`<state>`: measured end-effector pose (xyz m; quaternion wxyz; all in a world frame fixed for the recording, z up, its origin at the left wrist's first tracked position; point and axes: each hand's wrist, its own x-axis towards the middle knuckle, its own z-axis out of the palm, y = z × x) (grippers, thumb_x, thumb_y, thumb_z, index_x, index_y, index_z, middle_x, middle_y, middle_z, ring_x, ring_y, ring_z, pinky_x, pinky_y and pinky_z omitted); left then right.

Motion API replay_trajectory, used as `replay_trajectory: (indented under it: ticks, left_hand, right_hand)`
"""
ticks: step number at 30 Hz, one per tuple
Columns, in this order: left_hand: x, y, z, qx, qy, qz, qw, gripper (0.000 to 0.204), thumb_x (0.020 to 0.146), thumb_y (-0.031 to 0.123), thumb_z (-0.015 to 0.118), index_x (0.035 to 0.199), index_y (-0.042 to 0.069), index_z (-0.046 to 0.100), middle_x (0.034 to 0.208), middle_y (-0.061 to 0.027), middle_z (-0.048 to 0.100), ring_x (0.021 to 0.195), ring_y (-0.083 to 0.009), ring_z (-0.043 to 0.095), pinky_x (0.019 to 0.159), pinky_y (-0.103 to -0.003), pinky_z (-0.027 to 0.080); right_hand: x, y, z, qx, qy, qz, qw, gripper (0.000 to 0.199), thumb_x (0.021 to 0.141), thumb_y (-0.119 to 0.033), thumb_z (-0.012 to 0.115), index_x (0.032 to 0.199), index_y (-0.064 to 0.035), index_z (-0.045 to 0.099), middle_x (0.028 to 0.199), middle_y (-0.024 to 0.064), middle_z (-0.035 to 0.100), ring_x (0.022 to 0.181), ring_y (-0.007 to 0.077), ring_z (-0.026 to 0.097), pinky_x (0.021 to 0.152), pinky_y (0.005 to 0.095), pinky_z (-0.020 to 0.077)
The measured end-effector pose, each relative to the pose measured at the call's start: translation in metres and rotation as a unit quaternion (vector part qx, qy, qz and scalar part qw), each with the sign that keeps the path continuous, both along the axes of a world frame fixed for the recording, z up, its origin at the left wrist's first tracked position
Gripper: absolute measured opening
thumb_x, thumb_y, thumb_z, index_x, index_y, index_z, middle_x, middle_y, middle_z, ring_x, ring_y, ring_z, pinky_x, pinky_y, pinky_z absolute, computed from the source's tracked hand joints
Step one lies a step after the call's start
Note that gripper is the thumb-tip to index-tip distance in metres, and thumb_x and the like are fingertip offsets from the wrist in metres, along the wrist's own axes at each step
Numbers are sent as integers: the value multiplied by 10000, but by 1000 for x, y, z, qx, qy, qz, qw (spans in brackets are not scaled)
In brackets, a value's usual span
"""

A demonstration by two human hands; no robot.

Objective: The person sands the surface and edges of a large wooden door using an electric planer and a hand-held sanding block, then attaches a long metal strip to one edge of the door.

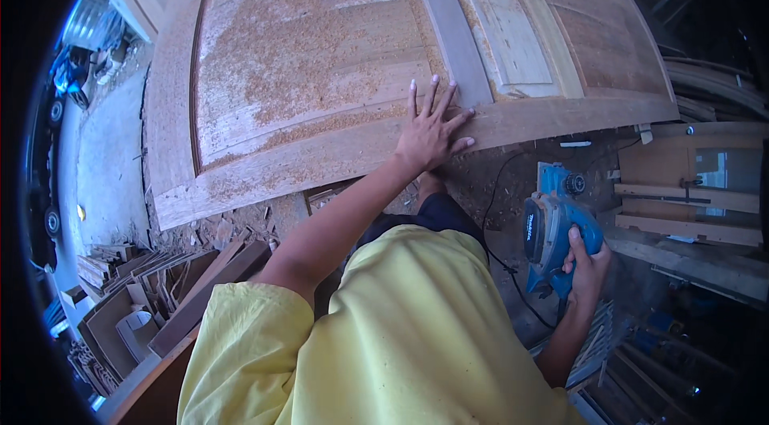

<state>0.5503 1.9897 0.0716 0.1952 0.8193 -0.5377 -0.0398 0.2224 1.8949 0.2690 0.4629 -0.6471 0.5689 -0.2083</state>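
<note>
My left hand (430,130) lies with fingers spread on the near rail of a large wooden panel door (296,147), where an upright stile meets that rail. Brown wood shavings (312,40) cover much of the door's left panel and run along its grooves. Off to the right, away from the door, my right hand (587,266) grips the handle of a blue electric hand planer (551,229). The planer is held up in the air, with a black knob at its far end. A dark cord (513,271) hangs near it.
At lower left are stacked wood offcuts and thin boards (132,305). A glazed wooden frame (697,185) and long timbers (705,261) lie to the right. Scraps litter the dirt floor (232,229) below the door. A dark vehicle (50,177) stands at far left, beside a concrete strip (112,161).
</note>
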Motion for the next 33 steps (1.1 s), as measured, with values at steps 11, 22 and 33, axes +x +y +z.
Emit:
replay_trajectory:
  ticks: [11, 22, 33]
  left_hand:
    - [40, 255, -13, -20, -97, 465, 880, 720, 1071, 643, 487, 1660, 231, 440, 1779, -154, 256, 1656, -446, 97, 1282, -708, 16]
    - [103, 471, -16, 168, -69, 590, 787, 639, 1075, 666, 421, 1582, 294, 536, 1633, -7, 520, 1578, -404, 301, 1243, -751, 47]
    - [107, 473, -15, 139, -132, 555, 809, 555, 1062, 615, 518, 1489, 278, 625, 1458, 29, 654, 1478, -304, 453, 1237, -678, 99]
  right_hand:
    - [73, 35, -16, 38, -37, 235, 971, 250, 979, -227, 827, 1068, -27, 706, 693, -22, 580, 503, 43, 482, 458, 229, 372]
    - [128, 65, -1, 66, -22, 386, 920, 302, 966, -246, 834, 1092, 0, 714, 687, -11, 592, 505, 54, 493, 482, 226, 390]
    - [69, 47, 6, 39, -47, 227, 972, 244, 977, -195, 823, 1082, 0, 722, 687, -19, 592, 508, 41, 490, 465, 229, 376]
